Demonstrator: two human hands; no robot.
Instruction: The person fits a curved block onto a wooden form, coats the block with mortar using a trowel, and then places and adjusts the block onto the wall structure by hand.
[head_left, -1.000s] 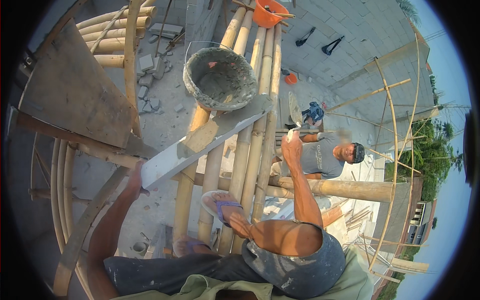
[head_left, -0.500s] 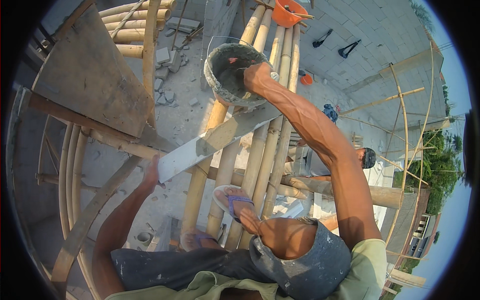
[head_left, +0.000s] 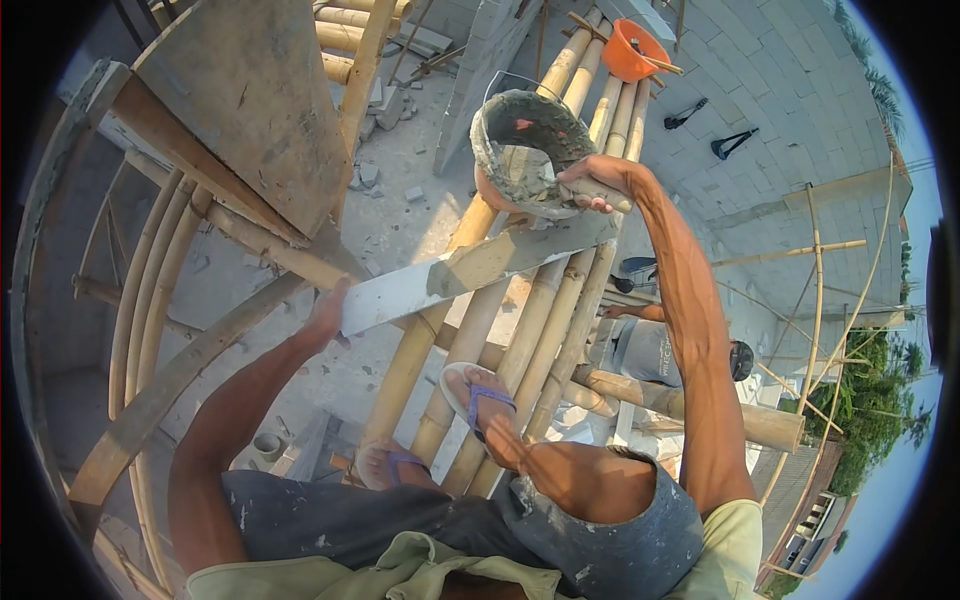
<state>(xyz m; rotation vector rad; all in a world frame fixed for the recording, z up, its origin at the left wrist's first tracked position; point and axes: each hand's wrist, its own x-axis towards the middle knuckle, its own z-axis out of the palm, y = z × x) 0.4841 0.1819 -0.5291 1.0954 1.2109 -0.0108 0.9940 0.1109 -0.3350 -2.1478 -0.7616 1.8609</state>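
Note:
My left hand (head_left: 328,312) grips the near-left end of a long pale concrete block (head_left: 385,296). Wet grey mortar (head_left: 500,257) covers the block's upper face toward its right end. Just beyond that end stands a bucket (head_left: 487,140), its inside caked with mortar and its wire handle raised. My right hand (head_left: 603,184) is closed round the handle of a trowel at the bucket's right rim. The trowel's blade (head_left: 527,172) appears inside the bucket, partly hidden by mortar and my fingers.
Bamboo poles (head_left: 545,310) form the platform under my sandalled feet. An orange bucket (head_left: 632,52) stands at the far end. Left, a large board (head_left: 240,110) leans by a curved plank (head_left: 180,400). Below right, another person (head_left: 650,345) is near a thick bamboo pole (head_left: 740,412).
My right hand has turned and drawn back to the bucket's right rim, and the trowel's handle and blade now show. The whole view has shifted; my left hand still grips the block.

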